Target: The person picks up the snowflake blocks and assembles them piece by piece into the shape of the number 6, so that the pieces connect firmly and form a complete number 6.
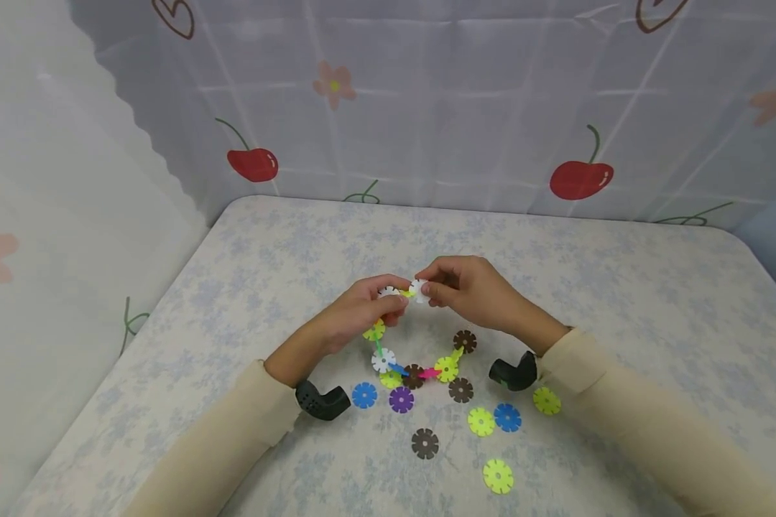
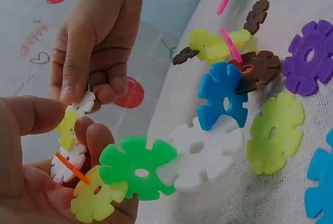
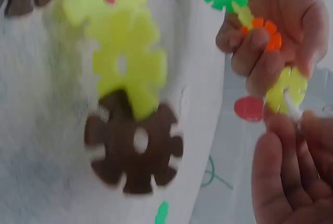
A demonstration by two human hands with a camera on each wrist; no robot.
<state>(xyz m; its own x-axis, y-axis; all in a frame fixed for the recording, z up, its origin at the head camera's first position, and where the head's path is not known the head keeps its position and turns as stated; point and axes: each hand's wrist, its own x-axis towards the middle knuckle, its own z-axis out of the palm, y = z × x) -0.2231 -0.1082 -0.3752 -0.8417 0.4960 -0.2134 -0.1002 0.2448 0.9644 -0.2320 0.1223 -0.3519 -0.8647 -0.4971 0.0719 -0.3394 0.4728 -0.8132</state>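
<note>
The left hand [image 1: 365,307] has its thumb and fingers nearly together on a yellow notched disc [image 2: 65,130] close to one end of a chain of interlocked plastic discs. The right hand [image 1: 475,291], just to the right, pinches the white end disc [image 1: 417,290] between thumb and fingertips, and that disc meets the yellow one. Both hands are raised above the far side of the arc that the chain makes

Beyond the pinch, a second white disc [image 2: 67,165] and an orange disc [image 2: 72,167] sit against the left hand. From there the chain drops through a green disc [image 2: 130,159] towards the near side, turns right past a blue link [image 2: 222,86] and a pink link [image 1: 429,373], and finishes at a brown end disc [image 1: 465,337] near and below the right hand

Loose discs lie on the floral tablecloth [image 1: 284,251] nearer the person: a purple disc [image 1: 396,393] close to the chain, a blue disc [image 1: 358,390] left of it, and others in brown, blue and yellow towards the right. A beige sleeve [image 1: 213,438] covers the left forearm. Behind the table hangs a cherry-print curtain [image 1: 427,129]
</note>
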